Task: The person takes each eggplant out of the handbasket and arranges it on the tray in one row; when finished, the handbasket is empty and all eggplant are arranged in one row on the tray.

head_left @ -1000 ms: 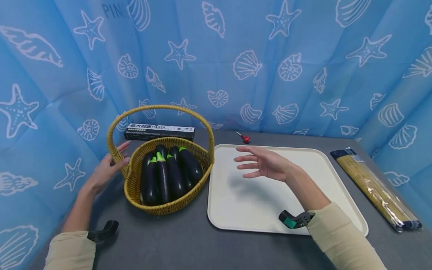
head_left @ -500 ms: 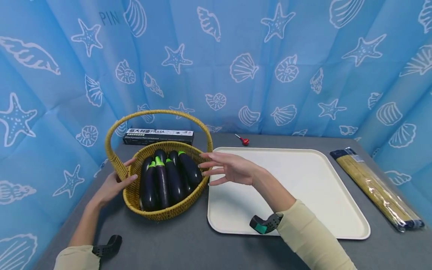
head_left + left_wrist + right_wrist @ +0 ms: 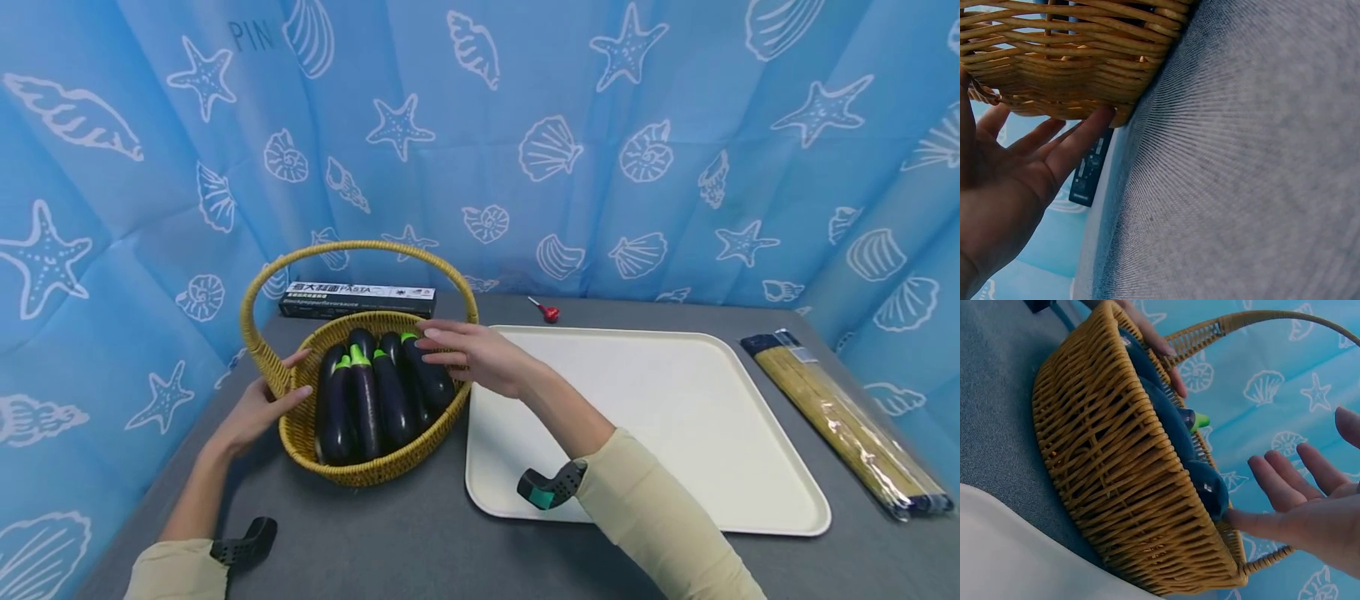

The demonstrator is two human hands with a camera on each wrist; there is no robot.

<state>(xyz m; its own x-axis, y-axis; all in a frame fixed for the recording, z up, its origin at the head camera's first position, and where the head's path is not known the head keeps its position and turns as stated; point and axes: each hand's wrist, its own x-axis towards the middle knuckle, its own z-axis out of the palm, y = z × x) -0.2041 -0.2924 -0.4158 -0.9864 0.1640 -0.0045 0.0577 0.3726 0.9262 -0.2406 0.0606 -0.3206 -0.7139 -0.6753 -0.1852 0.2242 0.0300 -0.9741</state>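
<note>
The left hand rests, fingers parted, at the left side of a yellow woven oval basket, where long, glossy dark-purple eggplants lie green caps farthest, just below and leftward of the nearer right hand's spread fingers, before a black-and-white cardboard pasta box.

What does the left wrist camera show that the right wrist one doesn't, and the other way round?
Only the left wrist view shows the black pasta box, and the palm of the left hand.

Only the right wrist view shows the right hand, part of the white tray and, clearly, the eggplants, one with a green cap.

Both share the wicker basket, fingers of the left hand, the blue curtain and the gray tablecloth.
</note>
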